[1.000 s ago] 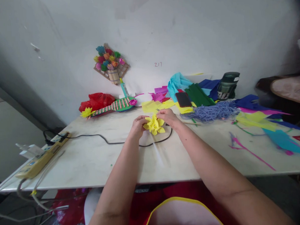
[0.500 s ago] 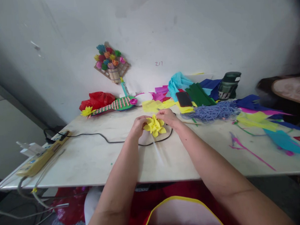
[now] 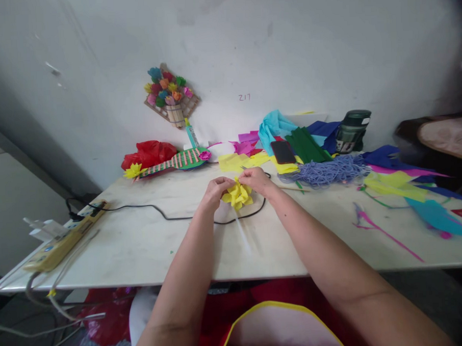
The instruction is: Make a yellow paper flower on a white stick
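A yellow paper flower (image 3: 238, 194) is held just above the white table (image 3: 142, 248), near its middle. My left hand (image 3: 215, 190) pinches the flower's left side with closed fingers. On the flower's right, my right hand (image 3: 256, 180) grips it with bent fingers. A black cable (image 3: 167, 216) loops on the table under and behind the flower.
Sheets of coloured paper (image 3: 291, 140), a phone (image 3: 282, 152), purple yarn (image 3: 323, 171) and a dark jar (image 3: 350, 131) crowd the back right. A red bag (image 3: 149, 153) and a striped paper guitar (image 3: 177, 161) lie back left. A power strip (image 3: 61, 240) sits at the left edge.
Both hands have drawn closer together and slightly away from me, squeezing the flower's petals into a tighter bunch.
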{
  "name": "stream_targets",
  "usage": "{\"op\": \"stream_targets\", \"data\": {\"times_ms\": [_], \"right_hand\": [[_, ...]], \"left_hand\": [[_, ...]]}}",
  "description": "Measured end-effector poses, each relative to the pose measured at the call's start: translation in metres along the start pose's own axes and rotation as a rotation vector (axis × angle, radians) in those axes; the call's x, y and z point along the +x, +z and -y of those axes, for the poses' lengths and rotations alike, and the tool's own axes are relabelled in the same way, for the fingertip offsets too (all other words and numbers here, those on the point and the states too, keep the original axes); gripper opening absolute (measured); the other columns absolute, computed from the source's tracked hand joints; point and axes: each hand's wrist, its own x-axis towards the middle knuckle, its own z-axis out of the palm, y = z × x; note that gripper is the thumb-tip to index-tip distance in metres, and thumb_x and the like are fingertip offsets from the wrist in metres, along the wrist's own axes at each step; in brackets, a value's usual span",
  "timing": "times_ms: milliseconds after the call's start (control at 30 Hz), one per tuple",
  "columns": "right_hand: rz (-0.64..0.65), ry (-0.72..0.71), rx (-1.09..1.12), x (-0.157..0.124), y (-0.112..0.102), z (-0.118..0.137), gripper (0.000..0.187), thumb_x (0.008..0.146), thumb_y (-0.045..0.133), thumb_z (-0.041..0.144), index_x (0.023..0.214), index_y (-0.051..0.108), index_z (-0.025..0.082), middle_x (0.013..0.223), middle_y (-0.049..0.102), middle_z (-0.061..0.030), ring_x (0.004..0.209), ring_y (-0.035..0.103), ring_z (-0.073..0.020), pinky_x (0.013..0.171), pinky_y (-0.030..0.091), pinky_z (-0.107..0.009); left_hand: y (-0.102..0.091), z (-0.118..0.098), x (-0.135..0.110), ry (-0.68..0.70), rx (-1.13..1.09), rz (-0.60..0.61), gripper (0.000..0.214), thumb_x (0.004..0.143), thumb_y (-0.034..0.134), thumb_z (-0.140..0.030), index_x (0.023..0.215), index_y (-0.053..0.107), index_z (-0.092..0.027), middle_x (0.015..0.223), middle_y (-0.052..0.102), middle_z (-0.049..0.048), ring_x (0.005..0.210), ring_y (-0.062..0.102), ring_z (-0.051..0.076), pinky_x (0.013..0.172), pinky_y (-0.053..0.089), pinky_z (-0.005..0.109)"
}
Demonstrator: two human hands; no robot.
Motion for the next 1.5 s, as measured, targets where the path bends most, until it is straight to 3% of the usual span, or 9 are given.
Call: {"op": "stream_targets", "data": {"times_ms": [267,600,933,1067,1267,1500], "right_hand": [[-0.041,-0.011,-0.01,0.0,-0.003,0.004,0.013,0.061,0.056,0.023,0.058,0.065,0.015,0.055,0.06,0.0013,0.057,0.051,-0.0116,0.053,0.036,-0.022],[-0.15,-0.187,-0.089,0.0,-0.007,0.008,0.013,0.064,0.054,0.021,0.059,0.065,0.016,0.062,0.065,-0.0018,0.064,0.057,-0.015,0.063,0.04,-0.026],[-0.077,-0.003,0.171,0.0,-0.018,0.006,0.011,0.057,0.057,0.024,0.056,0.063,0.016,0.054,0.058,0.0021,0.056,0.05,-0.0118,0.056,0.037,-0.024],[-0.077,0.012,0.175,0.001,-0.019,0.004,0.01,0.056,0.058,0.024,0.056,0.063,0.015,0.054,0.058,0.0022,0.057,0.05,-0.0119,0.057,0.038,-0.024],[-0.072,0.02,0.151,0.001,-0.019,0.002,0.009,0.056,0.058,0.022,0.059,0.063,0.015,0.055,0.058,0.002,0.057,0.05,-0.0119,0.057,0.038,-0.024],[-0.065,-0.048,0.179,0.004,-0.014,-0.002,0.012,0.055,0.056,0.021,0.066,0.056,0.018,0.056,0.054,0.0037,0.056,0.049,-0.012,0.056,0.038,-0.024]], "left_hand": [[0.002,0.0,0.005,0.049,0.082,-0.093,0.018,0.05,0.063,-0.027,0.06,0.058,-0.013,0.047,0.05,-0.0025,0.042,0.041,0.006,0.041,0.027,0.019],[0.012,-0.016,0.009,0.112,0.206,-0.118,0.02,0.051,0.06,-0.03,0.062,0.058,-0.013,0.048,0.049,-0.0035,0.045,0.042,0.008,0.044,0.028,0.021],[0.023,-0.013,0.011,0.09,0.129,-0.147,0.017,0.051,0.06,-0.03,0.054,0.054,-0.014,0.045,0.046,-0.0039,0.043,0.039,0.007,0.043,0.026,0.02],[0.027,-0.004,0.014,0.125,0.088,-0.192,0.017,0.052,0.06,-0.029,0.057,0.054,-0.015,0.048,0.049,-0.004,0.044,0.041,0.007,0.044,0.029,0.019],[0.031,0.003,0.011,0.218,0.131,-0.208,0.028,0.054,0.057,-0.021,0.082,0.058,-0.018,0.047,0.048,-0.0078,0.041,0.04,0.007,0.043,0.03,0.018],[0.028,0.007,0.009,0.351,0.217,-0.24,0.024,0.056,0.053,-0.017,0.08,0.053,-0.02,0.057,0.058,-0.0058,0.044,0.042,0.006,0.045,0.032,0.017]]}}
